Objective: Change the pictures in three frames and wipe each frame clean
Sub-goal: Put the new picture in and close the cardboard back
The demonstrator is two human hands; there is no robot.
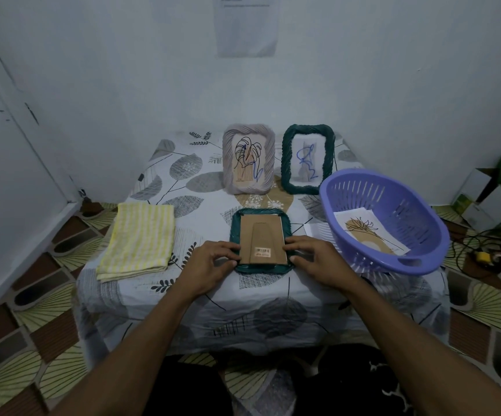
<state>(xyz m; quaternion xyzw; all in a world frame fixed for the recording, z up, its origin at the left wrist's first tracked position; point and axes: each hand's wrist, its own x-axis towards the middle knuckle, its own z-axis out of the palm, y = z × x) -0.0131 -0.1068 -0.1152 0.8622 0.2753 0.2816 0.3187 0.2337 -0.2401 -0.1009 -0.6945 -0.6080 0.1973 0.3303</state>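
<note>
Dark green frame (pixel 260 240) lies face down mid-picture, cardboard back (pixel 262 235) up, left hand (pixel 210 261) and right hand (pixel 313 256) each pinching a lower corner with curled fingers, and the purple basket (pixel 372 193) at the right holds a flower print (pixel 363 232).

Entry: we list this as a room corner in a home. We note plain pale walls (pixel 123 85); a printed sheet (pixel 246 25) stuck on the back wall; patterned floor tiles (pixel 48 340); a low surface draped in a leaf-print cloth (pixel 273 310); opened cardboard boxes (pixel 483 199) and loose cables (pixel 468 244) on the floor at right.
</note>
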